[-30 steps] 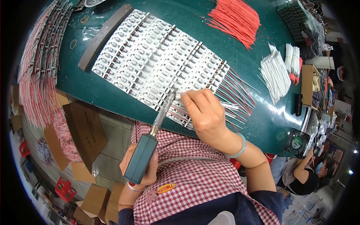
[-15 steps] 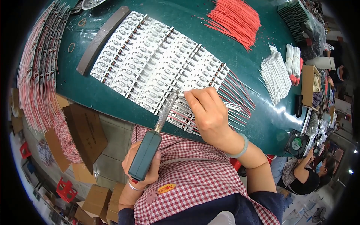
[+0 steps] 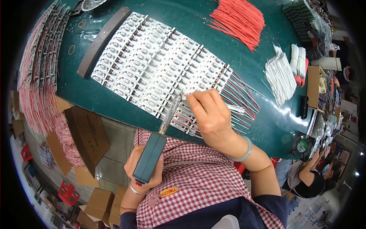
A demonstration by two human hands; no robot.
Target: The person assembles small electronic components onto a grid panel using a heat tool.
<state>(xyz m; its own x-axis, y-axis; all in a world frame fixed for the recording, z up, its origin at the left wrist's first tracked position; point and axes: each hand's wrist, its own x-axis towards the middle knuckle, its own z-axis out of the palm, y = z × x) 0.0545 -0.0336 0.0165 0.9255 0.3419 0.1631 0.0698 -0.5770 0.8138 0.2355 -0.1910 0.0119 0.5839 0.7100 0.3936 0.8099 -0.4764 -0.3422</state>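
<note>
In my left hand (image 3: 156, 173) is a soldering gun (image 3: 151, 156) with a boxy dark green handle and a silver barrel. Its tip rests at the lower middle of a white panel of small circuit boards (image 3: 152, 49). Close by the tip, my right hand (image 3: 212, 116) is closed in a pinch over the boards. White wires (image 3: 236, 109) run out beside that hand, but its fingers hide what lies in the pinch. Red and white wires (image 3: 244, 91) trail off the panel's right end.
A dark bar (image 3: 103, 42) lies along the panel's left end. Red wires (image 3: 240, 23) and white wires (image 3: 279, 76) are heaped on the green table (image 3: 213, 45). Wired strips (image 3: 42, 65) hang at the left edge above a carton (image 3: 87, 133). A small fan (image 3: 302, 145) stands at right.
The soldering gun and my left hand have shifted very slightly to the right. My right hand stays almost in place, and the panel has barely moved left.
</note>
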